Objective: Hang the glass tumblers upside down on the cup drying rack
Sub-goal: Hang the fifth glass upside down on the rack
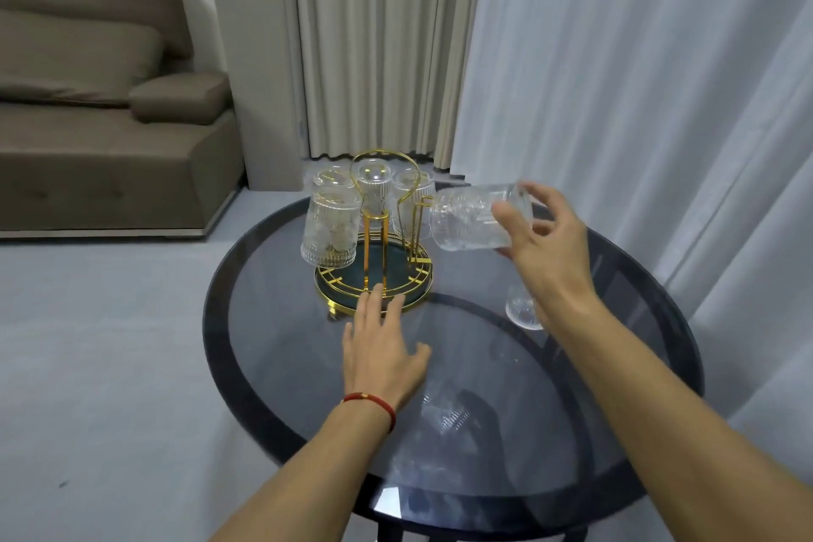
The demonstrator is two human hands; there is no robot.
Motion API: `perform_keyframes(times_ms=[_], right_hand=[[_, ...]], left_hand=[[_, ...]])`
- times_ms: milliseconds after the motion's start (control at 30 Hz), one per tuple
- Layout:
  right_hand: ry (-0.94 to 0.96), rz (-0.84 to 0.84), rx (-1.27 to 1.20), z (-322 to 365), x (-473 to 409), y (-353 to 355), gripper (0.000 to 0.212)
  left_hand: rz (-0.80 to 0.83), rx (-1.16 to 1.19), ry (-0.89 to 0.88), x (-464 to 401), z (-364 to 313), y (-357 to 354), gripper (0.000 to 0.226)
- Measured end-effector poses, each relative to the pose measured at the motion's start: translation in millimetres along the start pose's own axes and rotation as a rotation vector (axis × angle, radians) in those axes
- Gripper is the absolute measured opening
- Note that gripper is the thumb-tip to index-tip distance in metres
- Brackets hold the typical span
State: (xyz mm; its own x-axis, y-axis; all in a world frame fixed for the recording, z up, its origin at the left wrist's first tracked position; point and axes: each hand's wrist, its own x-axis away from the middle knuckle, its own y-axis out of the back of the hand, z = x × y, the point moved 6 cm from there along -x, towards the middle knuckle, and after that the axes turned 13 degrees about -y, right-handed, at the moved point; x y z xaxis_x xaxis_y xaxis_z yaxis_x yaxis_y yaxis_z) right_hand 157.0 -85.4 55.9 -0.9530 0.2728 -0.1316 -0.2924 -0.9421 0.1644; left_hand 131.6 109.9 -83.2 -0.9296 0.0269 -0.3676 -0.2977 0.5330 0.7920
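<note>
A gold wire cup rack (374,273) with a dark round base stands on the round glass table (281,348). Several ribbed glass tumblers hang upside down on it; the nearest (329,231) is at its left. My right hand (545,242) grips another tumbler (473,218) by its base, tilted sideways with the mouth pointing left at a rack prong. My left hand (380,343) lies flat on the table, fingertips touching the rack's front rim. One more tumbler (521,312) stands on the table, partly hidden behind my right wrist.
A brown sofa (101,101) stands at the back left on the pale floor. Beige and white curtains (616,79) hang close behind and to the right of the table. The table's dark rim (215,321) curves around the glass top.
</note>
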Motion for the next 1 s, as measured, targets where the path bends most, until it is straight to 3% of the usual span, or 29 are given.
perform_keyframes(times_ms=[333,600,1000], right_hand=[[0.230,0.077,0.442,67.8,-40.3,-69.9,0.059],[0.194,0.108,0.593,43.3,-50.0,-112.0,0.063],[0.233,0.141,0.677,6.9,-47.7,-117.8,0.075]], left_hand=[[0.065,-0.138,-0.023,0.2,5.7,-20.5,0.080],[0.039,-0.136,-0.023,0.4,4.8,-21.8,0.083],[0.038,-0.153,-0.031,0.3,3.8,-24.5,0.078]])
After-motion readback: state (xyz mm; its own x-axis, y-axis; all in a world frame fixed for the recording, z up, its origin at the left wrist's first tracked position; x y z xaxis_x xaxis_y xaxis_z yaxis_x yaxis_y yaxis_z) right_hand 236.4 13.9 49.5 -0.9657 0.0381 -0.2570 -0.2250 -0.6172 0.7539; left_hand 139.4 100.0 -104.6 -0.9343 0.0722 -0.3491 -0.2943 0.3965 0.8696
